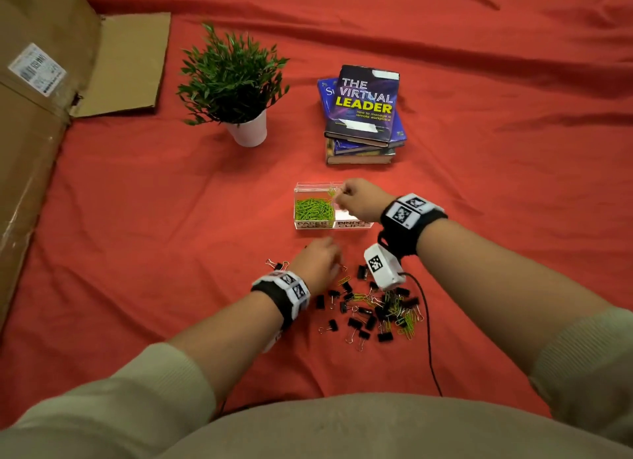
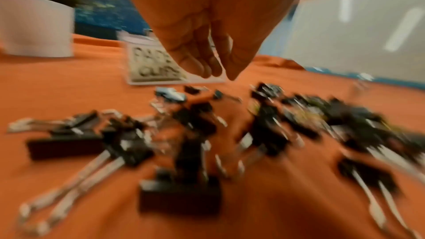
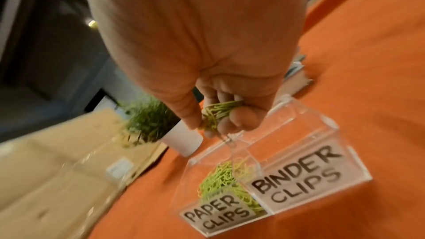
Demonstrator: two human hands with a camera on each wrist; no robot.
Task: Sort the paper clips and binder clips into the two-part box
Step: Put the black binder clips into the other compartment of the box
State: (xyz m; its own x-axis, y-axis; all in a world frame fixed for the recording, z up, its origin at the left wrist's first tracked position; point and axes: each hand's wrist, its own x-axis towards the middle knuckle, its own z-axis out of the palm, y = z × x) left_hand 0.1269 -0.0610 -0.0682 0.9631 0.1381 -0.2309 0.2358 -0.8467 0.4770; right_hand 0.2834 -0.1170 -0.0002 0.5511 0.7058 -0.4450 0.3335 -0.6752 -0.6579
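A clear two-part box (image 1: 313, 224) labelled PAPER CLIPS and BINDER CLIPS (image 3: 299, 170) stands on the red cloth. Its left part holds a heap of green paper clips (image 1: 313, 209). My right hand (image 1: 339, 198) hovers over the box's divider, and its fingers (image 3: 241, 117) pinch a small bunch of green paper clips (image 3: 220, 112). A mixed pile of black binder clips and green paper clips (image 1: 376, 311) lies nearer me. My left hand (image 1: 322, 260) hangs just above the pile's far left edge. Its fingers (image 2: 207, 68) point down, straight and close together, holding nothing; that view is blurred.
A potted plant (image 1: 239, 92) in a white pot stands behind the box to the left, and a stack of books (image 1: 364, 116) lies behind it. A large cardboard box (image 1: 51, 99) lines the left side. A black cable (image 1: 428, 338) trails from my right wrist past the pile.
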